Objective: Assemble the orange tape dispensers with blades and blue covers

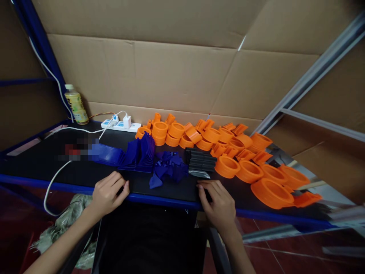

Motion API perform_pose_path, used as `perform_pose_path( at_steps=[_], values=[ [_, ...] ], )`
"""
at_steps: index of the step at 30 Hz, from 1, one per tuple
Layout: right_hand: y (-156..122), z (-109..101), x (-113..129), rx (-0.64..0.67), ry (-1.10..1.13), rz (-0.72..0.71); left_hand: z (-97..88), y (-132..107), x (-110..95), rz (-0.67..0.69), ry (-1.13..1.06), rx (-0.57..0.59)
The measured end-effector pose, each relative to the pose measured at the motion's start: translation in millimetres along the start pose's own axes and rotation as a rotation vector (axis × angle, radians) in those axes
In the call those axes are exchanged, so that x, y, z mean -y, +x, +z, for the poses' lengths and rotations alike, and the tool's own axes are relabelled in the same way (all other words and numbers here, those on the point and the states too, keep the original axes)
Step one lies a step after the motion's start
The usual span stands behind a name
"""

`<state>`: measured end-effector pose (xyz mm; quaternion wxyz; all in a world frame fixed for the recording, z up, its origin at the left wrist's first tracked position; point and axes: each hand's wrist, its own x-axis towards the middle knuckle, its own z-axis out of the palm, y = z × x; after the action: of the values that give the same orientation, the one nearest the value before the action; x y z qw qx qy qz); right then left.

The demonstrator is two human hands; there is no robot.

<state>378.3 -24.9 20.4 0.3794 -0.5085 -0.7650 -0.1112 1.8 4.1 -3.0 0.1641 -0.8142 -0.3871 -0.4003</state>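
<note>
At the far left stands one bottle (75,104) against the cardboard wall (171,76). Next to it lies one power strip (121,125) with two plugs, and a white cable (54,179) hangs over the table edge (159,198). The left hand (110,192) rests on this edge, fingers curled loosely, holding nothing. Behind it stand the stacked blue parts (137,152), then the loose blue pieces (168,169), too many to count. The right hand (218,203) lies flat and empty, just below one pile of black parts (201,161). More than twenty orange rings (228,166) fill the right side.
</note>
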Motion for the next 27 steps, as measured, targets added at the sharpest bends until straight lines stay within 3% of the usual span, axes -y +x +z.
perform_pose_path(
  at_steps=[27],
  values=[
    [0.7, -1.4, 2.4, -0.007, -0.003, -0.002, 0.2, 0.8, 0.1, 0.000, 0.002, 0.001]
  ],
)
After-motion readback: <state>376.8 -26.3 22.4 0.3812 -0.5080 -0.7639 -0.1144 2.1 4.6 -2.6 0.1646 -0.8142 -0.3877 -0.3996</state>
